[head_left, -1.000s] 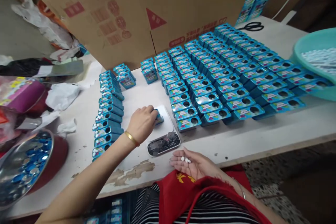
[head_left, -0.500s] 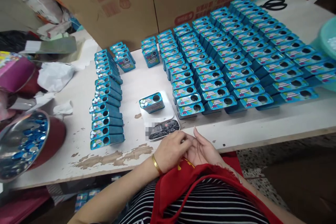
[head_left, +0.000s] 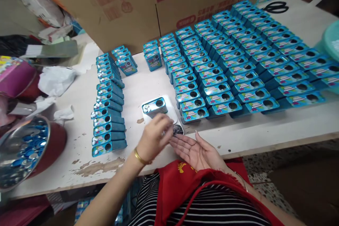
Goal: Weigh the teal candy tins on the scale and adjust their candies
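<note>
A blue tin (head_left: pixel 154 106) with a round dark opening and several white candies on its lid stands on a small white scale (head_left: pixel 172 111). My left hand (head_left: pixel 156 136), with a gold bangle at its wrist, is in front of this tin and over part of the scale's dark panel. Its fingers are bent together and blurred, so anything between them is hidden. Palm up beside it, my right hand (head_left: pixel 197 150) lies open with fingers stretched out at the table edge. I make out nothing in its palm.
Rows of blue tins (head_left: pixel 222 97) fill the right side. Another column of tins (head_left: pixel 109 129), with white candies on the lids, stands left. A metal bowl (head_left: pixel 57 144) holds blue caps. Behind are a cardboard box (head_left: pixel 137 14) and scissors (head_left: pixel 277 7); a green tub (head_left: pixel 331 39) stands right.
My left hand has left my right palm and moved left and up toward the tin on the scale. My right hand has opened out flatter.
</note>
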`<state>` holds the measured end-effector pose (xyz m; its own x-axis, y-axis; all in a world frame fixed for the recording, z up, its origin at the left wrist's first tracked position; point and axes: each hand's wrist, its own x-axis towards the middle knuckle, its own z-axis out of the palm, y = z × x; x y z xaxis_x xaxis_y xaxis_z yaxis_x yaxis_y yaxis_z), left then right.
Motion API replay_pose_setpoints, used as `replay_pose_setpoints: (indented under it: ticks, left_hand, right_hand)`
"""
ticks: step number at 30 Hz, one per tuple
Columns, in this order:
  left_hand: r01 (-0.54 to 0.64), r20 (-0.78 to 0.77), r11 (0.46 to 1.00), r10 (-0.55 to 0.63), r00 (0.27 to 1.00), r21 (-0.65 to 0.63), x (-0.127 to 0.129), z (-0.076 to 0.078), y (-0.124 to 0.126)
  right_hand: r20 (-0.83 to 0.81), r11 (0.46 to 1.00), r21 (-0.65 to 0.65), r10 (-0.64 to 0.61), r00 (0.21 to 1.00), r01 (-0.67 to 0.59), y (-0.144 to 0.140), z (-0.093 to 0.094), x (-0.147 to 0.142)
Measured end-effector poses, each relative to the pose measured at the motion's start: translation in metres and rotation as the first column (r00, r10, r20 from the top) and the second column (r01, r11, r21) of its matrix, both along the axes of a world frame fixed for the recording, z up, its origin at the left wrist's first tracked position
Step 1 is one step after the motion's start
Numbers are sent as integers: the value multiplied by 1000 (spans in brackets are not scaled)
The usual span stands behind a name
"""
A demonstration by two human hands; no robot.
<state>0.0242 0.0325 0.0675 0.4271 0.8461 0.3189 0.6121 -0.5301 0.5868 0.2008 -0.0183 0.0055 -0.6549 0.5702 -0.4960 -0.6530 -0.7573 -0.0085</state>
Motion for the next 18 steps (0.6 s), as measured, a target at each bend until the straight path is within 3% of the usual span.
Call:
replay_pose_setpoints:
  ticks: [3,7,13,16,18]
  left_hand:
    - [-130,-34,982,136,990,137,-12,17,34]
    - [-135,-161,978,160,974,156,-27,23,51]
    - [-225,-361,918,341,868,327,-63,11,17]
    - [-189,-474,932,324,819,310,-70,-1,3]
    - [-163,-503,940,301,811,300,-67,-6,1]
  right_hand:
    - [-18,999,29,28,999,-28,1,-3,0]
    - [-17,993,104,49,999,-46,1,-5,3]
    - [88,957,286,18,996,-43,10,18,27]
    - [234,924,383,-83,969,-13,22,37,52]
    - [368,898,439,-190,910,9,31,49,72]
